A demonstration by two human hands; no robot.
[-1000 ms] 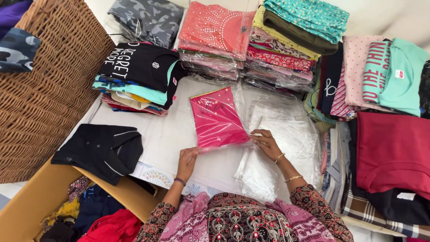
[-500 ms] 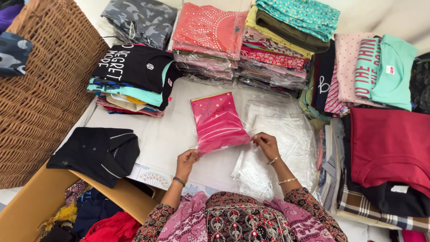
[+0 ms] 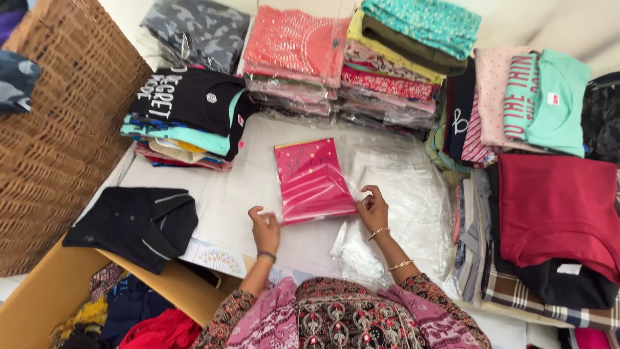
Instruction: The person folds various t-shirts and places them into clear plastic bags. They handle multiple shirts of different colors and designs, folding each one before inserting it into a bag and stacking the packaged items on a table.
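Head view: left hand [image 3: 263,227] and right hand [image 3: 373,210] pinch near corners of flat pink bagged garment [image 3: 313,181]; clear plastic bags [image 3: 400,213] under right hand.

Surroundings, placed from my fingers. Far left: a wicker basket [image 3: 58,129]. Left and nearer me: a black collared shirt [image 3: 132,223] draped over a cardboard box [image 3: 45,300]. Ahead-left: a stack of folded T-shirts [image 3: 187,116]; beyond it, a grey camouflage garment [image 3: 190,32]. Straight ahead: piles of bagged garments [image 3: 294,55]. Right: a maroon shirt [image 3: 558,207] lying on plaid fabric [image 3: 549,307].
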